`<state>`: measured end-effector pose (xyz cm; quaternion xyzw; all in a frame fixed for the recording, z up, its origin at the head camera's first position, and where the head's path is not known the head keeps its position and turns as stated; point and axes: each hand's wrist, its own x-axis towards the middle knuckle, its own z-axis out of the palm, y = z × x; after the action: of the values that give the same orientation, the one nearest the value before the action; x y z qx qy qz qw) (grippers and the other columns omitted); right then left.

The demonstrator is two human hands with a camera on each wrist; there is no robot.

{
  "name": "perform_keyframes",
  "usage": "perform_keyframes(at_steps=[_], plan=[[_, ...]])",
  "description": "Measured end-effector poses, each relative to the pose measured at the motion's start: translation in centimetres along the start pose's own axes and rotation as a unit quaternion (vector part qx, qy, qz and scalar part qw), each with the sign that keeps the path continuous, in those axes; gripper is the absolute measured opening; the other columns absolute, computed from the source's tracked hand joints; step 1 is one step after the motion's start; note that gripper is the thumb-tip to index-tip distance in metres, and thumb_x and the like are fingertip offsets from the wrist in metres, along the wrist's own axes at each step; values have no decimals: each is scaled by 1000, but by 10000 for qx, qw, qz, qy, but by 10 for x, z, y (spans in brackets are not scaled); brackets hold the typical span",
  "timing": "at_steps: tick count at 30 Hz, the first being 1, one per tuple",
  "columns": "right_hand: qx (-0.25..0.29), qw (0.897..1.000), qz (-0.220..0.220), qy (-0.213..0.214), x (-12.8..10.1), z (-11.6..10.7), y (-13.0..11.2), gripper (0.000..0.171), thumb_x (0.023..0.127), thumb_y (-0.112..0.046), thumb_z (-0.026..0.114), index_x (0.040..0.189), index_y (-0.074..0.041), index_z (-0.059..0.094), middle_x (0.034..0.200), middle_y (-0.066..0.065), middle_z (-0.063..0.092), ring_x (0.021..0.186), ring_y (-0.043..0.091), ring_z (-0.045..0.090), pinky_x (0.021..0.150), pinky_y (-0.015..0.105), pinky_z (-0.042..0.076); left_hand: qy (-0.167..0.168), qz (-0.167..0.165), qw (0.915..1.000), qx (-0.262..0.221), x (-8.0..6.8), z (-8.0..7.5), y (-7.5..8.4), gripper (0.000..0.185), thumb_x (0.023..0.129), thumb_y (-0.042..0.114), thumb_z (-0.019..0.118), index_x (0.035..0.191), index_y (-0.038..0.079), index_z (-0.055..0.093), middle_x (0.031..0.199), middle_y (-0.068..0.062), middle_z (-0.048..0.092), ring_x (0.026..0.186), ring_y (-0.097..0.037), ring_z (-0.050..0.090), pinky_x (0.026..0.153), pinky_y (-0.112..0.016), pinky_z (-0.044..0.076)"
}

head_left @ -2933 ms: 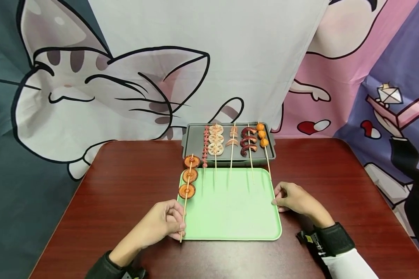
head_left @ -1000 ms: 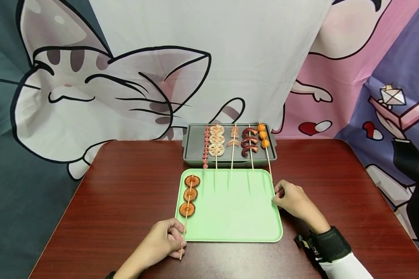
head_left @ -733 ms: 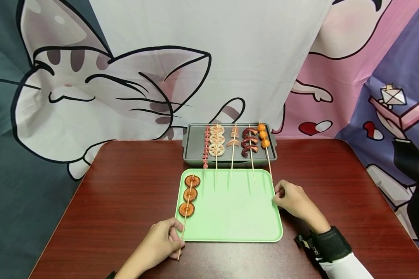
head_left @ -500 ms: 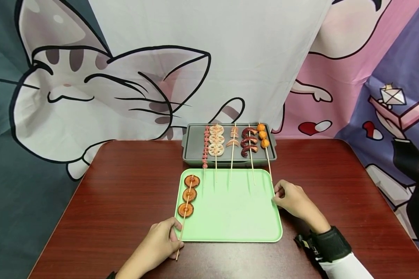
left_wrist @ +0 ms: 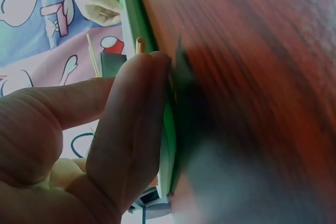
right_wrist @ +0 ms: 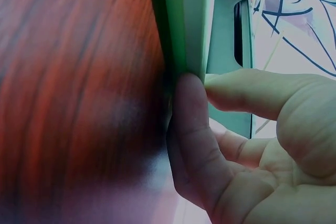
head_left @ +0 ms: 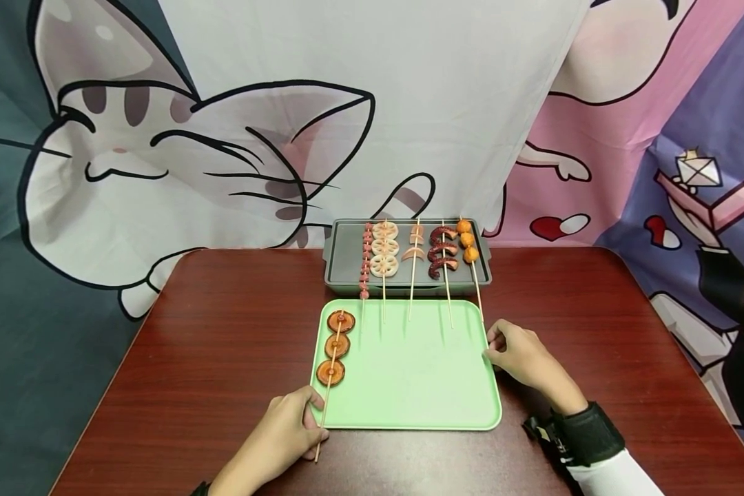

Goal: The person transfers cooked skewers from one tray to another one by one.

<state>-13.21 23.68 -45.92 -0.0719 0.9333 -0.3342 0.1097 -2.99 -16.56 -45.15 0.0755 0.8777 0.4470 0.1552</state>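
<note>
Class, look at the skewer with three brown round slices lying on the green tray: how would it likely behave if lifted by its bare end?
The skewer is a thin stick, so it probably feels light but may sag or tip toward the slices, which sit far from the left hand. Its round stick might twist between the fingers. On the green tray, the flat slices should stop it rolling.

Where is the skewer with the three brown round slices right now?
In the head view, the brown-slice skewer lies along the left edge of the green tray, its stick end held by the left hand.
</note>
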Motion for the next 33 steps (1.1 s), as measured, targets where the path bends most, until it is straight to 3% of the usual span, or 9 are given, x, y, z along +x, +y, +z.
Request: perform_keyframes(at_steps=[8,14,17,23,26,30,33], plan=[[-76,10000,-22,50,0,-1,0,13,89,-5,68,99,-3,61,80,2,65,64,10,63,61,27,53,64,29,9998,171,3,-1,0,30,79,-4,82,101,-2,62,56,5,61,44,-8,60,47,-20,49],[5,10000,-38,-5,0,-1,0,12,90,-4,67,100,-2,60,80,3,65,63,12,64,61,28,53,704,-185,9948,711,11,-15,9,25,83,12,85,98,5,66,64,8,58,54,-2,52,55,-20,47],[-2,10000,-48,-12,0,0,1,12,90,-4,67,100,-2,59,80,3,65,63,12,64,61,28,53,901,-279,9932,680,18,-23,15,21,86,15,83,100,6,69,68,7,59,58,-5,53,57,-21,47],[18,10000,-15,-9,-1,1,2,14,90,-4,69,100,-2,59,80,3,65,63,11,64,60,28,55,1102,-147,9937,100,35,-36,18,26,92,15,78,113,3,70,83,1,67,72,-11,62,61,-21,52],[30,10000,-31,-29,-1,1,1,14,90,-4,69,100,-2,59,81,4,65,63,12,64,60,28,55,1068,-16,9934,-427,43,-42,15,30,96,14,74,122,1,68,94,-7,71,82,-19,68,63,-26,59],[119,9999,-22,-107,0,1,0,14,92,-4,68,102,-2,58,82,5,65,65,13,65,60,28,55,998,114,9873,-1231,53,-49,8,36,100,15,69,131,-4,63,109,-21,71,95,-31,72,71,-33,66],[174,9998,17,-134,0,1,0,15,93,-4,69,102,-2,58,83,5,64,65,13,65,60,28,56,933,77,9791,-1804,60,-52,3,41,102,16,67,135,-7,59,118,-28,68,100,-30,73,76,-36,66]])
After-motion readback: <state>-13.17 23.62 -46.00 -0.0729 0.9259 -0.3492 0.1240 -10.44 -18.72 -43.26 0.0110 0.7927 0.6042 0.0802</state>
